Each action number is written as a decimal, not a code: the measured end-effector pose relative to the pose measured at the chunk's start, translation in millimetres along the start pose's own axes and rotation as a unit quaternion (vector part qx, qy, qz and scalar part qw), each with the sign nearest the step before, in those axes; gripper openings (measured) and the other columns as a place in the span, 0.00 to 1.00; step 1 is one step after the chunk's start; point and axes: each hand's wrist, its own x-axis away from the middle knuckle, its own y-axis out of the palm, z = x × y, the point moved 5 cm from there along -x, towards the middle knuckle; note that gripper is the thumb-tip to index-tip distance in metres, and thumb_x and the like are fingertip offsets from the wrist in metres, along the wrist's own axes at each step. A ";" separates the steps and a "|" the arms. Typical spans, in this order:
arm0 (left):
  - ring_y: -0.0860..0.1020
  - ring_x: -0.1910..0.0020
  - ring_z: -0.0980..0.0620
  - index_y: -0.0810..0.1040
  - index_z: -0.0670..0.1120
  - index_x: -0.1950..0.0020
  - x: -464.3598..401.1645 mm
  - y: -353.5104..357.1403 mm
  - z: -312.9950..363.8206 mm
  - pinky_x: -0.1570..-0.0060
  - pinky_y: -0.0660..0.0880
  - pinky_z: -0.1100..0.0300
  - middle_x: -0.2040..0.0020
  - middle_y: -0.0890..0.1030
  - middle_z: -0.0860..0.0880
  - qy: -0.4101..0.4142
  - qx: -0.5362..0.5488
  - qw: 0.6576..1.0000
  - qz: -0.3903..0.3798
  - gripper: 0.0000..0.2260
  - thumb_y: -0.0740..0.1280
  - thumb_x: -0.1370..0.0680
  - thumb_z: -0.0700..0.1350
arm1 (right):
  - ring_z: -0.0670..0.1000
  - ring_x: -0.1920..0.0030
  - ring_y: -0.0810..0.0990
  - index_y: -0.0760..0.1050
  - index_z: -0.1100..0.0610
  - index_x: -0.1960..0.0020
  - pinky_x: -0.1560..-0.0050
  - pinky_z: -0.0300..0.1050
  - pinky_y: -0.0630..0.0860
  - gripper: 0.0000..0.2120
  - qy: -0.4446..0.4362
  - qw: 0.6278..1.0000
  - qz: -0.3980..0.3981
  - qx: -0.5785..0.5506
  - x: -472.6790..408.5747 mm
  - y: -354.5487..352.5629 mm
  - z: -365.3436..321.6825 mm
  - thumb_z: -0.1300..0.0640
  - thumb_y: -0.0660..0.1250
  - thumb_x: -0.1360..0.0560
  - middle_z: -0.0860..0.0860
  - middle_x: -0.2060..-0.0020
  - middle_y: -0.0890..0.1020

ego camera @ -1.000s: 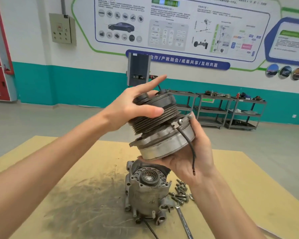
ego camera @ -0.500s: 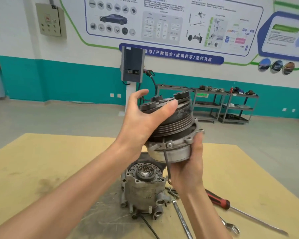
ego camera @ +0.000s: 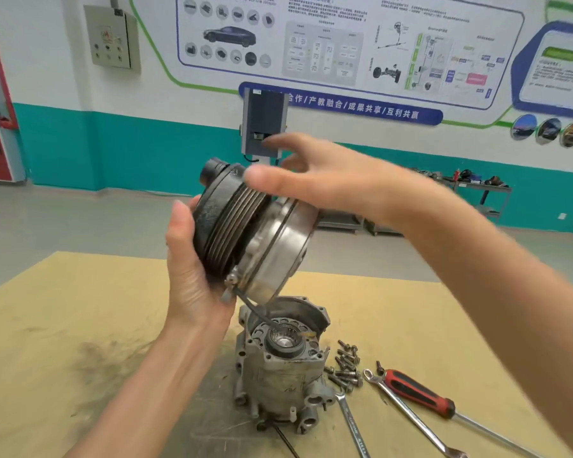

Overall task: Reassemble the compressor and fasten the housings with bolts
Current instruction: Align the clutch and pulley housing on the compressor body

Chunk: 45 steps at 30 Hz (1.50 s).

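Note:
The front housing with its black grooved pulley (ego camera: 245, 233) is tilted in the air above the table. My left hand (ego camera: 192, 279) grips it from the left and below, thumb up along the pulley rim. A thin black wire (ego camera: 257, 310) hangs from the housing down to the compressor body (ego camera: 278, 371), which stands upright on the table with its open bearing end facing up. My right hand (ego camera: 315, 183) is blurred above the pulley with fingers stretched out; its thumb is at the pulley's top edge, and I cannot tell whether it touches.
A pile of several bolts (ego camera: 346, 366) lies just right of the body. Two wrenches (ego camera: 353, 424) (ego camera: 407, 413) and a red-handled screwdriver (ego camera: 420, 395) lie further right on the yellow table (ego camera: 80, 325). Shelving carts stand by the far wall.
My right hand has let go of the housing's underside and risen above the pulley. My left hand has shifted from the pulley's top to its left and underside, tipping the housing.

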 end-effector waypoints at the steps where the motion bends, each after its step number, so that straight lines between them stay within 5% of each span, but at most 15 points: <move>1: 0.76 0.41 0.39 0.68 0.35 0.29 -0.9 -1.3 -0.3 0.38 0.73 0.41 0.37 0.77 0.35 -0.002 -0.010 1.000 0.006 0.55 0.79 0.44 0.68 | 0.47 0.33 0.71 0.60 0.47 0.24 0.30 0.50 0.66 0.53 0.011 0.996 -0.073 0.046 -11.7 6.0 -7.7 0.20 0.62 0.42 0.45 0.29 0.71; 3: 0.75 0.40 0.37 0.69 0.34 0.31 -2.9 -2.8 -0.7 0.35 0.70 0.36 0.36 0.75 0.32 -0.007 -0.026 0.999 0.019 0.54 0.80 0.46 0.67 | 0.48 0.37 0.76 0.66 0.49 0.28 0.32 0.50 0.70 0.50 0.030 0.982 -0.175 0.072 -22.5 18.3 -10.5 0.26 0.64 0.45 0.47 0.35 0.77; 5: 0.78 0.44 0.40 0.71 0.40 0.35 -5.7 -5.8 -1.5 0.39 0.75 0.39 0.42 0.78 0.37 -0.005 -0.035 0.999 0.023 0.50 0.82 0.49 0.65 | 0.47 0.43 0.81 0.70 0.50 0.34 0.37 0.50 0.75 0.45 0.027 0.980 -0.191 0.054 -27.3 24.9 -3.2 0.29 0.68 0.46 0.47 0.42 0.82; 7: 0.82 0.52 0.45 0.71 0.43 0.37 -13.2 -7.3 -3.0 0.53 0.82 0.48 0.49 0.83 0.43 -0.005 -0.054 0.999 0.004 0.47 0.83 0.48 0.61 | 0.43 0.40 0.78 0.68 0.50 0.30 0.34 0.45 0.73 0.48 0.010 0.991 -0.133 0.027 -26.0 25.4 11.9 0.29 0.67 0.46 0.44 0.39 0.79; 9: 0.84 0.59 0.49 0.72 0.45 0.39 -24.6 -3.7 -2.4 0.63 0.81 0.56 0.56 0.85 0.47 0.003 -0.089 0.995 -0.040 0.35 0.80 0.41 0.55 | 0.35 0.34 0.66 0.54 0.49 0.21 0.34 0.33 0.62 0.57 -0.013 0.999 -0.049 -0.014 -17.6 24.9 28.1 0.28 0.66 0.44 0.39 0.29 0.68; 13: 0.83 0.60 0.50 0.72 0.49 0.38 -45.3 14.7 -1.6 0.64 0.80 0.57 0.53 0.83 0.44 0.012 -0.208 0.968 -0.138 0.28 0.74 0.36 0.53 | 0.21 0.43 0.66 0.42 0.45 0.20 0.40 0.22 0.63 0.62 -0.032 0.988 0.070 -0.137 1.4 31.0 58.0 0.25 0.69 0.44 0.21 0.42 0.63; 18: 0.83 0.57 0.52 0.72 0.51 0.39 -41.7 22.9 -25.2 0.61 0.79 0.60 0.50 0.83 0.45 -0.034 -0.280 0.940 -0.193 0.30 0.75 0.39 0.53 | 0.31 0.37 0.72 0.40 0.46 0.20 0.43 0.26 0.70 0.67 -0.004 0.954 0.138 -0.264 25.7 56.6 94.0 0.23 0.71 0.47 0.30 0.36 0.72; 22: 0.84 0.55 0.52 0.72 0.53 0.38 -29.4 15.5 -43.8 0.58 0.79 0.60 0.52 0.85 0.49 -0.061 -0.308 0.930 -0.190 0.32 0.78 0.40 0.54 | 0.32 0.40 0.76 0.39 0.48 0.20 0.48 0.27 0.73 0.66 0.005 0.935 0.136 -0.327 42.0 78.9 112.3 0.25 0.72 0.45 0.23 0.45 0.76; 25: 0.85 0.51 0.50 0.72 0.58 0.38 -19.9 9.0 -51.2 0.55 0.81 0.56 0.50 0.85 0.50 -0.070 -0.343 0.917 -0.192 0.33 0.79 0.40 0.56 | 0.38 0.38 0.77 0.39 0.45 0.21 0.45 0.33 0.75 0.65 0.008 0.924 0.136 -0.357 51.2 94.9 123.9 0.25 0.72 0.44 0.27 0.42 0.77; 30: 0.84 0.50 0.49 0.70 0.60 0.37 -7.6 2.7 -54.3 0.48 0.82 0.46 0.49 0.84 0.48 -0.042 -0.393 0.899 -0.186 0.34 0.80 0.40 0.57 | 0.45 0.35 0.77 0.39 0.44 0.22 0.43 0.35 0.74 0.62 0.006 0.915 0.134 -0.380 53.2 113.7 133.5 0.27 0.72 0.42 0.40 0.36 0.78; 45: 0.84 0.51 0.52 0.70 0.58 0.38 -9.2 -12.6 -65.3 0.48 0.82 0.47 0.51 0.84 0.52 0.004 -0.441 0.885 -0.147 0.34 0.79 0.40 0.57 | 0.48 0.34 0.77 0.42 0.40 0.22 0.42 0.37 0.75 0.60 -0.005 0.916 0.094 -0.391 31.3 130.1 157.7 0.29 0.74 0.42 0.46 0.34 0.78</move>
